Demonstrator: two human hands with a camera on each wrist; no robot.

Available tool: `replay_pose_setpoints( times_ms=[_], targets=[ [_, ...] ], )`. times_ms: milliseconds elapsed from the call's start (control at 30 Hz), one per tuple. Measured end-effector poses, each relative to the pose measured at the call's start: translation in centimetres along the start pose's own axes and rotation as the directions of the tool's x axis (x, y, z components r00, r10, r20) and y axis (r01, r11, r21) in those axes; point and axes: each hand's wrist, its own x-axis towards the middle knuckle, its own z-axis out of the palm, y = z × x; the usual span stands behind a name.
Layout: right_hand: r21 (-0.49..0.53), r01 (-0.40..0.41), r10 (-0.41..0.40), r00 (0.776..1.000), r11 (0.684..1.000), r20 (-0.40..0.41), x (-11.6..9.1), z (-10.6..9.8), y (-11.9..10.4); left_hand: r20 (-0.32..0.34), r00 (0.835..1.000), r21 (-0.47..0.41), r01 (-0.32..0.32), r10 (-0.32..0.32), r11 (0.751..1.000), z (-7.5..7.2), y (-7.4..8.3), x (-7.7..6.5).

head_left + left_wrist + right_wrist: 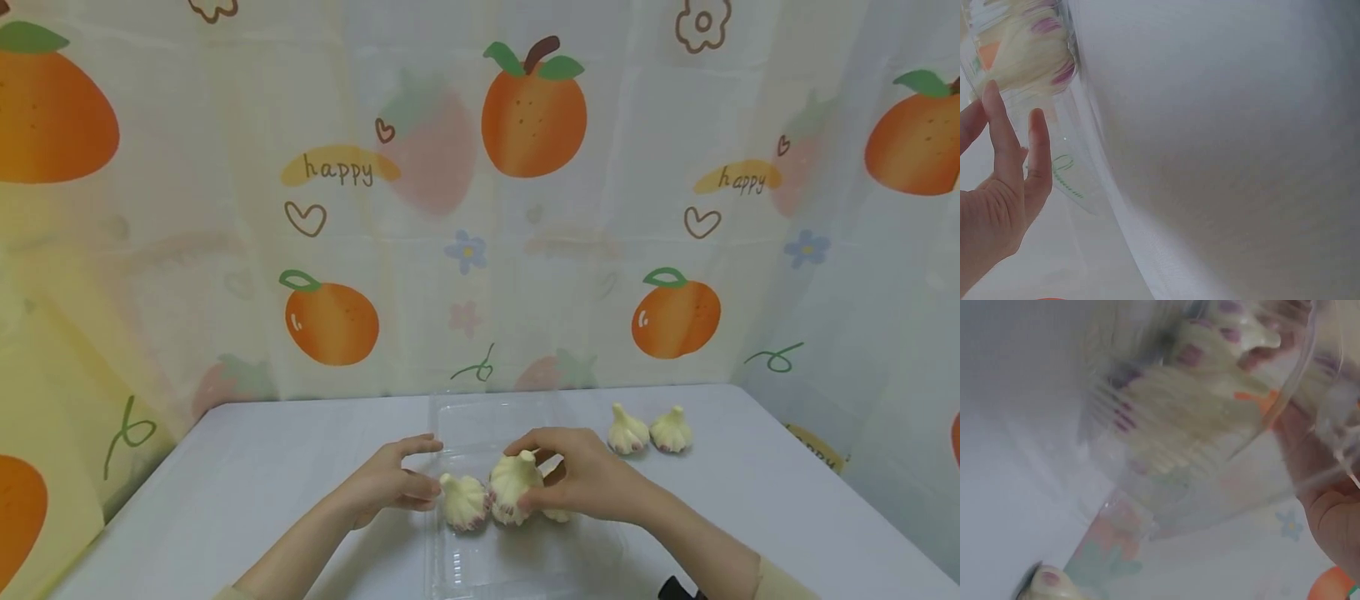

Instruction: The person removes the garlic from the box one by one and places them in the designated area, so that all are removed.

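Observation:
A clear plastic container [525, 567] lies on the table in front of me, its thin walls hard to make out. My right hand [588, 475] pinches a whitish garlic bulb [513, 487] between thumb and fingers, over the container. To its left, inside the container, sits another garlic bulb [463, 504] with purple streaks at its base. A third bulb [557, 515] shows partly behind the right hand. At the container's left wall is my left hand [392, 482], fingers loosely extended. In the left wrist view its fingertips [991, 94] overlap the clear plastic in front of a bulb.
Two more garlic bulbs, one [627, 430] beside the other [671, 430], stand on the white table [300, 467] at the back right. A small black object [675, 588] shows at the bottom edge. Behind the table hangs a fruit-printed curtain [540, 250].

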Motion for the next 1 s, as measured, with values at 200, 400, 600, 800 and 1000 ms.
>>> replay_pose_setpoints(
  times_ms=[200,400,600,800,1000],
  targets=[
    [-0.011,-0.019,0.019,0.998,1.0,-0.06,0.0,-1.0,0.9,-0.005,1.0,0.001,0.002,-0.002,1.0,0.0,-0.1,0.0],
    [0.0,-0.091,0.09,0.989,0.996,-0.12,0.1,-1.9,1.5,-0.005,1.0,-0.003,0.003,-0.003,1.0,0.0,-0.2,0.0],
    [-0.024,-0.132,0.123,0.968,0.991,-0.219,0.0,-3.1,1.9,0.0,1.0,-0.006,-0.002,0.002,1.0,-0.1,-0.2,0.0],
    [-0.05,-0.183,0.157,0.933,0.982,-0.323,0.0,-4.2,2.8,0.002,1.0,-0.01,-0.007,0.007,1.0,-0.1,-0.2,0.0],
    [-0.065,-0.257,0.209,0.887,0.964,-0.413,-0.4,-5.5,3.7,0.001,1.0,-0.009,-0.008,0.008,1.0,-0.1,-0.2,0.0]
  ],
)
